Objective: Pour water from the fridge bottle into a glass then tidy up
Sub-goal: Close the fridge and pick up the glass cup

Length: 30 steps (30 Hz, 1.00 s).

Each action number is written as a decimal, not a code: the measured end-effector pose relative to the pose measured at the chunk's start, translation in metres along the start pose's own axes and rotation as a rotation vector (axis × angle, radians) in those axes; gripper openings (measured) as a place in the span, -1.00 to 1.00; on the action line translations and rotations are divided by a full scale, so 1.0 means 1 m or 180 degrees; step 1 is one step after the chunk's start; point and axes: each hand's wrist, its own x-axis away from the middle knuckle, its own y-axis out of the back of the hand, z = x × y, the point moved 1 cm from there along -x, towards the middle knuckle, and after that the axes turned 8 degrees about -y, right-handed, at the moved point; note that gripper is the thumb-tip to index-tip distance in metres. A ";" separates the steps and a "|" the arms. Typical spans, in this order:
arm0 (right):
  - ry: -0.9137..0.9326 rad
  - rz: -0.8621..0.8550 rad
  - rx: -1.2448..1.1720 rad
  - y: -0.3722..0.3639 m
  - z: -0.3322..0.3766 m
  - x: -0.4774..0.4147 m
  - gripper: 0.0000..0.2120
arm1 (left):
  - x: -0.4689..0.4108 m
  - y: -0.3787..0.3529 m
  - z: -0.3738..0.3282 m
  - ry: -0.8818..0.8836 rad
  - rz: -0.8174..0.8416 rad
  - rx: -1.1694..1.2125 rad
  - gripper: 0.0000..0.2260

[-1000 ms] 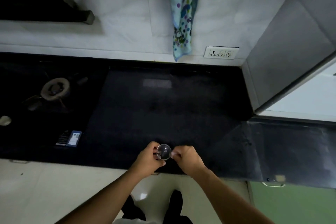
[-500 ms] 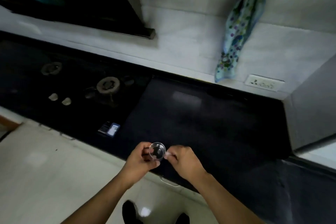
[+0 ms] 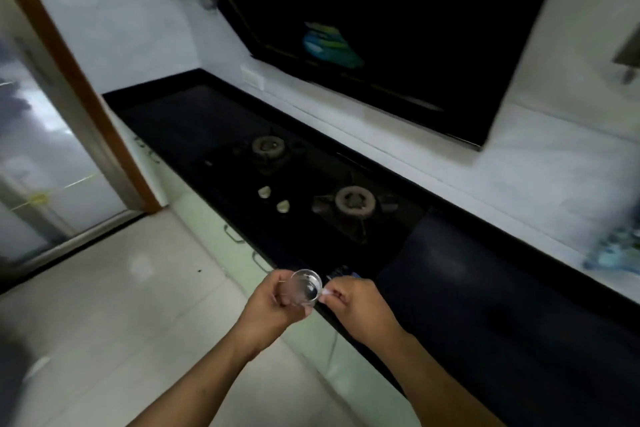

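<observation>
A small clear glass point(image 3: 306, 287) is held between both hands in front of me, level with the front edge of the black counter point(image 3: 502, 305). My left hand point(image 3: 273, 305) wraps around its left side. My right hand point(image 3: 353, 305) pinches its right rim with the fingertips. The glass looks empty, though blur makes this hard to judge. No fridge or bottle is in view.
A built-in gas hob point(image 3: 353, 204) with two burners and two pale knobs sits in the counter ahead. A dark chimney hood point(image 3: 381, 28) hangs above it. A glass door with a wooden frame point(image 3: 62, 87) stands at the left. Pale floor tiles point(image 3: 121, 322) lie below.
The view has swung left along the counter, from the towel and socket to the hob and door. Both hands have kept hold of the glass.
</observation>
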 end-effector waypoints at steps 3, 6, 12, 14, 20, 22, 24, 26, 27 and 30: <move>0.0125 -0.0043 0.0067 -0.027 0.049 -0.039 -0.83 | -0.012 0.064 -0.012 -0.0060 -0.0127 -0.0011 -0.54; 0.0254 -0.0003 0.0114 -0.053 0.097 -0.076 -0.84 | -0.022 0.125 -0.019 -0.0078 -0.0239 -0.0013 -0.57; 0.0467 0.0237 0.0147 -0.096 0.175 -0.140 -0.81 | -0.039 0.220 -0.020 -0.0035 -0.0722 0.0036 -0.60; 0.0603 0.0363 0.0156 -0.111 0.195 -0.163 -0.80 | -0.047 0.246 -0.018 -0.0014 -0.0889 0.0066 -0.61; 0.0836 0.0642 -0.0072 -0.157 0.236 -0.247 -0.77 | -0.086 0.317 -0.015 0.0068 -0.1277 0.0128 -0.57; 0.0941 0.0719 -0.0063 -0.168 0.248 -0.279 -0.77 | -0.106 0.340 -0.014 0.0091 -0.1346 0.0076 -0.59; 0.1038 0.0783 -0.0063 -0.178 0.263 -0.315 -0.77 | -0.131 0.364 -0.015 0.0134 -0.1468 0.0078 -0.62; 0.1095 0.0854 -0.0063 -0.186 0.279 -0.353 -0.77 | -0.158 0.389 -0.018 0.0192 -0.1576 0.0030 -0.64; 0.1133 0.0903 -0.0081 -0.189 0.286 -0.367 -0.77 | -0.168 0.399 -0.020 0.0202 -0.1600 -0.0022 -0.64; 0.1288 0.1043 -0.0093 -0.199 0.310 -0.421 -0.76 | -0.207 0.434 -0.023 0.0221 -0.1757 -0.0052 -0.63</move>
